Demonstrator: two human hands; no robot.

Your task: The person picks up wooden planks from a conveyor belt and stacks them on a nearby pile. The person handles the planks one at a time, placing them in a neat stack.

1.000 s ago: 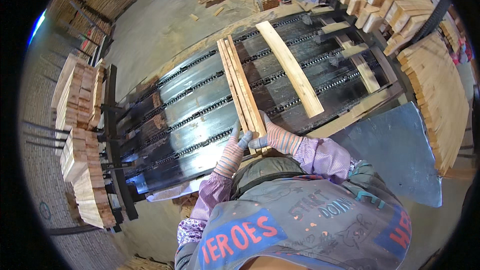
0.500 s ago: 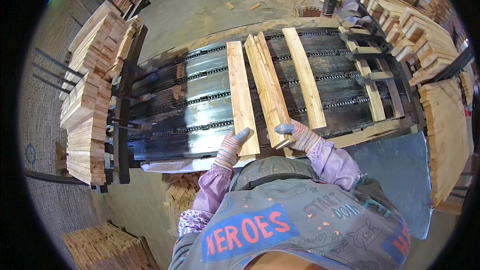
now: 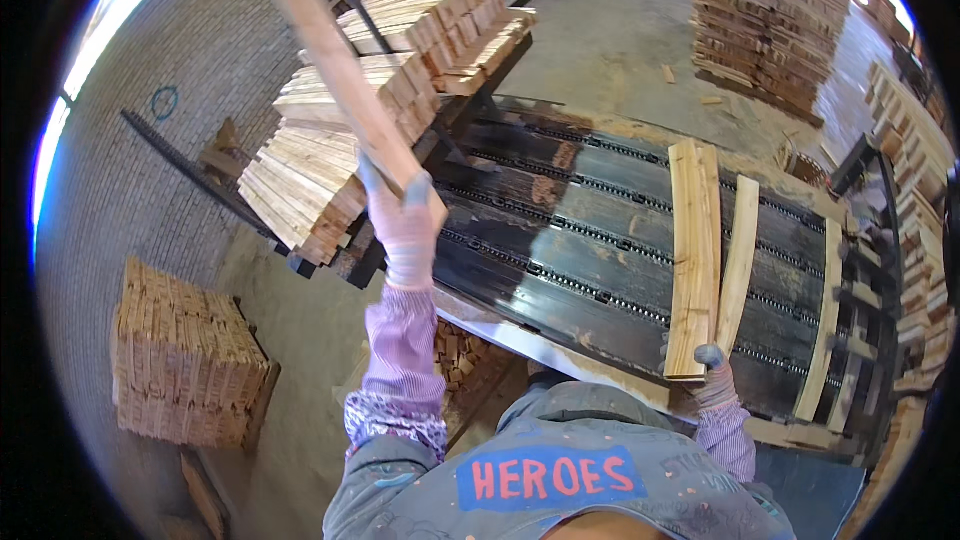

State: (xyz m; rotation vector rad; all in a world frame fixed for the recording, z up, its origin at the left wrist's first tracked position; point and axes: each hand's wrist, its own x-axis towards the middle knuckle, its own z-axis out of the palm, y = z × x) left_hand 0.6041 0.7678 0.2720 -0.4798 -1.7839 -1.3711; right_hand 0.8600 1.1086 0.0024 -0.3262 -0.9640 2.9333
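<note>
My left hand (image 3: 403, 230), in a pale glove, is closed round the near end of a long wooden board (image 3: 345, 70). The board is raised at a slant over a stack of boards (image 3: 310, 175), its far part smeared by motion. My right hand (image 3: 716, 385), gloved with grey fingertips, grips the near end of two boards side by side (image 3: 693, 260) on the black chain conveyor table (image 3: 570, 285). Its thumb lies on top; the other fingers are mostly hidden. Just right of these, a narrower board (image 3: 738, 255) lies at an angle.
Another board (image 3: 822, 320) lies farther right on the table. Stacked boards stand along the right rack (image 3: 920, 290). A tall wood pile (image 3: 765, 20) stands on the floor beyond, and a lower pile (image 3: 185, 365) at the left. A dark metal bar (image 3: 200, 180) juts out near the left stack.
My left hand has lifted the left board off the table and swung it up and left. My view has turned left. My right hand stays at the boards' near end.
</note>
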